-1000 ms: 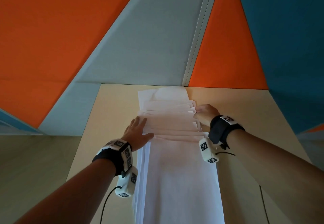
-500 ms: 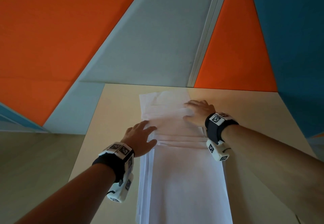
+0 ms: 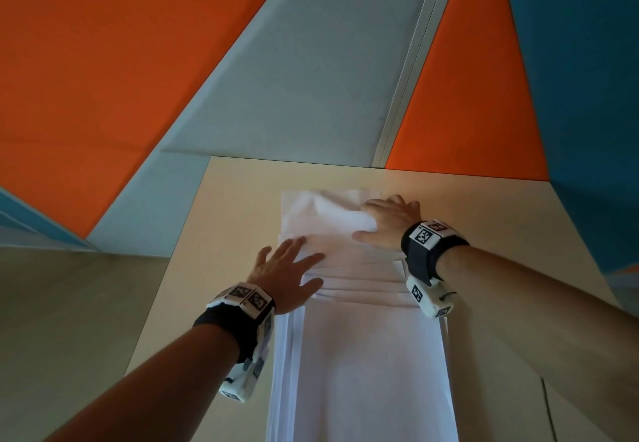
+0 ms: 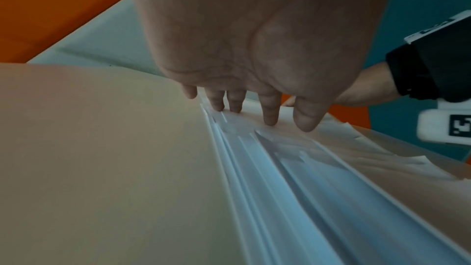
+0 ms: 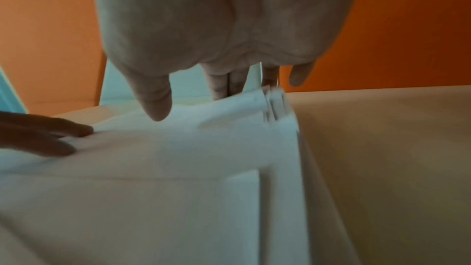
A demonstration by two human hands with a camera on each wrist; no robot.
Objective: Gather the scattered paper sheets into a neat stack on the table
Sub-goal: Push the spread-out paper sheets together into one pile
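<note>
Several white paper sheets lie overlapped in a long row down the middle of the beige table. My left hand lies flat with spread fingers on the row's left edge; its fingertips press the staggered sheet edges. My right hand lies farther back on the right edge, fingers straight, over the far sheets, which bulge up slightly. In the right wrist view the right hand's thumb hovers over the paper and the fingers reach a raised far corner.
Orange, grey and blue wall panels stand right behind the table's far edge. Bare tabletop lies on both sides of the row. Each wrist wears a black band with a white camera unit.
Both hands have slid away from me along the row. The right hand went from its side edge to the far sheets, which now bulge. The left hand moved forward a little.
</note>
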